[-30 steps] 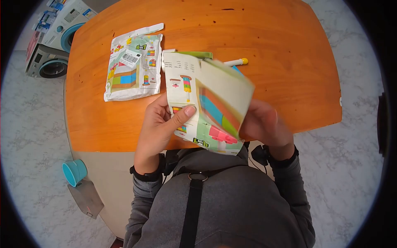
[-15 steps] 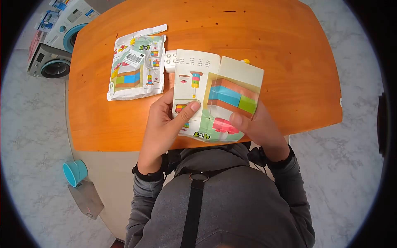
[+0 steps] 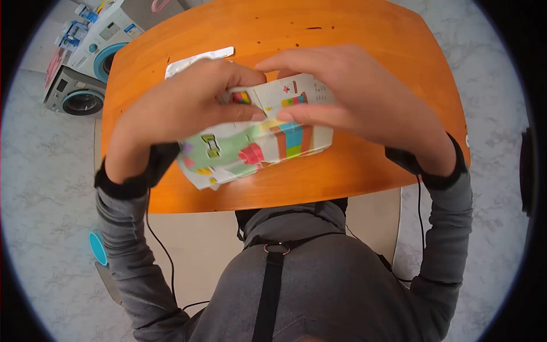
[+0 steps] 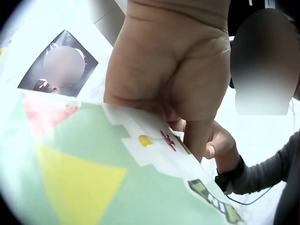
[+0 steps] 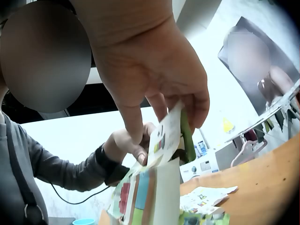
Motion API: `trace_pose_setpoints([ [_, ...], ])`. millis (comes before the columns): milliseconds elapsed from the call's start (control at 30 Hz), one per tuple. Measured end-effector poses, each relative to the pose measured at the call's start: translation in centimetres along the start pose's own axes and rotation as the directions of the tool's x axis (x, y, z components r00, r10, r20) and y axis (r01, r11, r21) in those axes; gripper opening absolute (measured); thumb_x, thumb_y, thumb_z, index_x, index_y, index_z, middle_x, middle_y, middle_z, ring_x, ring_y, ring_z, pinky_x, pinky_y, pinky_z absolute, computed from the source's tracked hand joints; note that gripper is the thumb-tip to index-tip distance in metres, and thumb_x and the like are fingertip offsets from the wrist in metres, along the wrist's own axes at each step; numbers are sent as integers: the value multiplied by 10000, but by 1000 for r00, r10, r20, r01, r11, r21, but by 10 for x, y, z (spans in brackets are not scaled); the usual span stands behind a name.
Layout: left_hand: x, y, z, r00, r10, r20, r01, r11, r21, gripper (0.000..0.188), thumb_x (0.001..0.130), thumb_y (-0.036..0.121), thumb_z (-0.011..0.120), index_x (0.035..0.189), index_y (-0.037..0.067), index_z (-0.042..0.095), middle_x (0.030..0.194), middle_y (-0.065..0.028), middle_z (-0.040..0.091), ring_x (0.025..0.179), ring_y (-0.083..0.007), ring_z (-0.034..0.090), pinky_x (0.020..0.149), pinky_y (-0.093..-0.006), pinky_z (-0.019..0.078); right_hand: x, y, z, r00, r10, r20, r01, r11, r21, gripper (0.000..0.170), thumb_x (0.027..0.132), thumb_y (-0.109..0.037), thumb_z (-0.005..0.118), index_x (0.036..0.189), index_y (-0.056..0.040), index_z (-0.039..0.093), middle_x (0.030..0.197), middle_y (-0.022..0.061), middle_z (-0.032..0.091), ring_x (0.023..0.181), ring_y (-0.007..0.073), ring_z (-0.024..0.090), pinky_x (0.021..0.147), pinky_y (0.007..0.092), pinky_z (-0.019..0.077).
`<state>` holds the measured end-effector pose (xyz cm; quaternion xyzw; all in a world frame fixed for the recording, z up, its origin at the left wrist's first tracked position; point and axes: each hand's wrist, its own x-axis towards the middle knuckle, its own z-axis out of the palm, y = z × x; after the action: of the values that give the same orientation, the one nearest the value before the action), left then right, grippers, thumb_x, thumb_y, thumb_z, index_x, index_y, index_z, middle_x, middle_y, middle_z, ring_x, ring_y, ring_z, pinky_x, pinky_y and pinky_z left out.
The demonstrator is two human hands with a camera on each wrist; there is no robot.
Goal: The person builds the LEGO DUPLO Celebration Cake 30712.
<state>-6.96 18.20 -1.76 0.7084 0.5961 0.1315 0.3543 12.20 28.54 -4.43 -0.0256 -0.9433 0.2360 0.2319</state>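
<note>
A folded paper package [image 3: 293,139] printed with coloured toy blocks is held above the table, turned so its pictures run sideways. My left hand [image 3: 196,100] grips its upper left part, thumb on the near face and fingers over the top. From the other side my right hand [image 3: 364,94] pinches the same upper edge, its thumb close to the left thumb. A crease or open flap runs between the two thumbs. In the right wrist view a green piece [image 5: 188,140] shows behind the raised paper flap, under the right fingers.
A white printed bag [image 3: 199,60] lies on the wooden table [image 3: 342,176], mostly hidden behind the left hand. Washing machines [image 3: 82,102] stand beyond the table's left side. A blue bucket [image 3: 98,248] sits on the floor. Cables [image 3: 165,251] hang from both wrists.
The package has been turned, its block picture now running sideways. Both hands have risen and come over its top edge, with elbows spread wider. The bag is now largely covered.
</note>
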Motion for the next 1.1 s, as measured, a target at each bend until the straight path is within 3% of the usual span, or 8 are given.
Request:
trace_pose_setpoints([
  [167,20,3,-53,996,67,-63,-25,858,514,271,808,184,649,977,-20,593,844,-140,631,737,-255,596,681,-315,469,48,35,0,990,113,89,-113,994,-5,313,803,-248,614,966,19,628,786,169,617,760,334,593,684,387,465],
  [233,26,9,-61,931,125,-343,62,872,486,287,824,208,624,1026,9,578,931,-159,622,821,-299,598,720,-348,473,58,55,-1,965,238,110,-250,962,111,314,823,-259,595,937,30,634,746,129,623,693,254,601,633,338,461],
  [367,38,13,-52,781,523,-342,-54,603,796,288,836,221,603,1054,36,566,992,-160,608,874,-327,583,753,-373,469,44,119,26,897,441,2,-412,836,363,329,871,-309,589,991,-3,607,790,38,626,734,107,571,641,267,454],
  [433,31,38,-14,846,323,-425,98,689,718,265,839,237,588,1022,45,579,895,-142,624,831,-329,588,725,-399,463,28,140,33,729,676,105,-609,572,549,336,879,-308,576,1030,-8,589,837,33,619,783,100,573,679,251,461],
  [500,27,44,14,894,378,-241,-78,660,747,250,838,263,583,933,32,571,766,-123,623,716,-307,607,633,-405,467,11,170,45,681,720,137,-663,526,533,297,873,-287,567,1007,-25,605,808,32,626,706,102,574,602,255,455],
  [733,25,41,61,985,173,-12,-108,666,738,122,778,127,585,815,20,538,675,-94,603,649,-254,620,552,-342,459,-20,181,51,450,884,131,-844,372,386,299,874,-316,522,909,-30,599,764,59,649,586,117,604,473,256,445],
  [1000,21,57,74,977,116,177,-205,726,657,174,754,69,579,909,-9,559,667,-72,579,653,-262,612,546,-345,470,-38,185,46,443,858,258,-894,444,60,416,908,-393,452,889,1,585,676,80,644,535,184,614,510,305,481],
  [1100,36,-8,72,999,18,-35,7,791,612,248,749,93,608,949,-38,543,775,-135,571,797,-308,603,661,-388,497,-45,169,34,495,832,251,-836,534,-122,427,914,-398,443,865,2,584,703,120,645,616,248,629,583,363,491],
])
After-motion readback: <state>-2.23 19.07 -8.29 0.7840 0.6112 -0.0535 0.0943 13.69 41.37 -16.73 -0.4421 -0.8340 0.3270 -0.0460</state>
